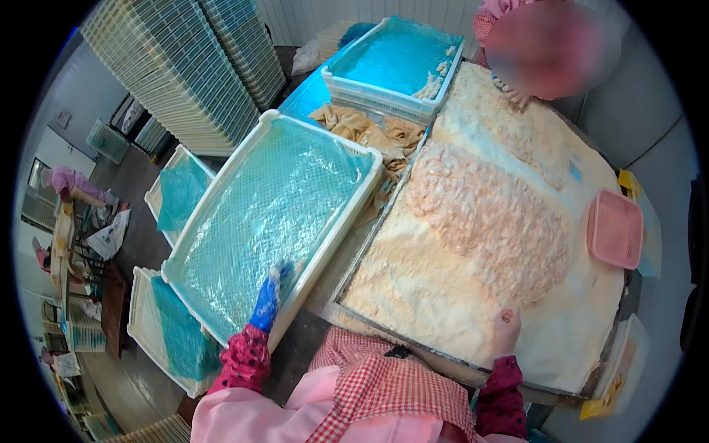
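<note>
From my remote seat I list: one left hand [270,295], blue-gloved and dusted white, over the near right side of a white mesh tray [341,218]; whether its fingers are released or hold something, I cannot tell. One right hand [507,332], apparently curled in, at the near edge of the heap; I cannot tell whether it grasps any. One heap of wet, pale pink pieces [495,229], central on the right-hand worktable [379,224], bedded in cream powder [406,288], probably so the pieces stay coated; the table's raised metal edge presumably keeps the powder in. Teal film [273,184] lines the mesh tray, likely as a barrier, and the tray sits tight on the left, I judge for easy reach. One far lined tray [388,55], with a few pale pieces along its right side. One co-worker's hand [515,97], far right, at the powder. One pink basket [617,252], right edge, perhaps parked clear of the heap.
</note>
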